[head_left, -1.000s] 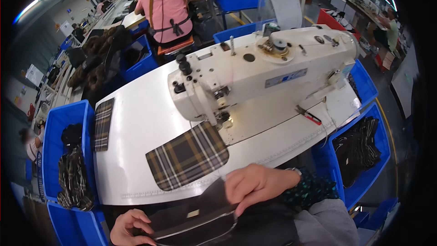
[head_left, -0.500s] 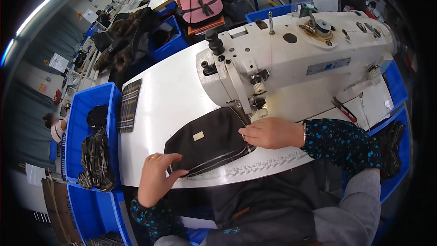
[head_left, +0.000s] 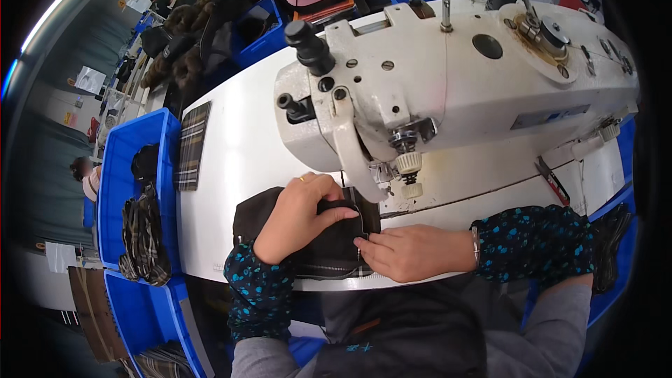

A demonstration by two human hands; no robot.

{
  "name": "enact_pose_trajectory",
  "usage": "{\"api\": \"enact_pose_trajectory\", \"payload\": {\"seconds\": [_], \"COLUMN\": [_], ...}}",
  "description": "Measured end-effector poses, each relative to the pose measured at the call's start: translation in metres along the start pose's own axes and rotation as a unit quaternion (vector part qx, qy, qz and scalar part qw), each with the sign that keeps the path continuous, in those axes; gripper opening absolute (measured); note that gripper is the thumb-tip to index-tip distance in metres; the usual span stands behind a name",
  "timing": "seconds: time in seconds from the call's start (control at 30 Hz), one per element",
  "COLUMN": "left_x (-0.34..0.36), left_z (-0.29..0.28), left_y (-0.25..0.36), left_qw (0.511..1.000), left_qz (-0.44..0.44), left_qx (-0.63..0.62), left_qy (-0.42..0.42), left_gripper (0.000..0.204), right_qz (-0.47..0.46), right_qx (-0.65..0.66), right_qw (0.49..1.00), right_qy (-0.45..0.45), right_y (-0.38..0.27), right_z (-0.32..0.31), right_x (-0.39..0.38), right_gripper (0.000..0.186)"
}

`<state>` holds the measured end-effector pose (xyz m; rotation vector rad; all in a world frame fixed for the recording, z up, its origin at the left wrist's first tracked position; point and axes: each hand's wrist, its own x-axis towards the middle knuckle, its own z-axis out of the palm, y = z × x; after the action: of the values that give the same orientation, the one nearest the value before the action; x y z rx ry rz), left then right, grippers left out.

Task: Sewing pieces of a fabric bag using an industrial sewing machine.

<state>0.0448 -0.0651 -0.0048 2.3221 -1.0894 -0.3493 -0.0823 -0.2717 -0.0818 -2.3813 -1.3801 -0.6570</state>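
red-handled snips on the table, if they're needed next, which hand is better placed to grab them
Probably the right hand: it is nearer the snips, which lie farther to the right. The left hand is farther away, over the dark fabric.

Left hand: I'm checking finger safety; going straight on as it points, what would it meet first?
Beyond the cloth it touches, the left hand would probably meet the machine; depth is unclear.
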Motion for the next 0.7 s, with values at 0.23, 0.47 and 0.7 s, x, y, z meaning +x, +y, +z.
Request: {"api": "enact_pose_trajectory", "payload": {"seconds": [0.23,0.47,0.7], "left_x": [0.024,0.023,0.022], "left_z": [0.03,0.034,0.041], "left_y": [-0.02,-0.023,-0.029], "left_qw": [0.999,0.997,0.995], "left_qz": [0.038,0.056,0.058], "left_qx": [0.009,0.021,0.022], "left_qy": [0.016,0.047,0.078], "left_gripper": [0.035,0.035,0.019], "right_qz": [-0.01,0.058,0.043], "right_qx": [-0.019,-0.152,-0.163], "right_qw": [1.0,0.986,0.985], "right_qy": [-0.002,0.021,0.019], "right_y": [0.004,0.008,0.008], "right_z": [-0.009,-0.012,-0.011], "right_x": [0.001,0.002,0.003], "right_gripper": [0.028,0.021,0.02]}}
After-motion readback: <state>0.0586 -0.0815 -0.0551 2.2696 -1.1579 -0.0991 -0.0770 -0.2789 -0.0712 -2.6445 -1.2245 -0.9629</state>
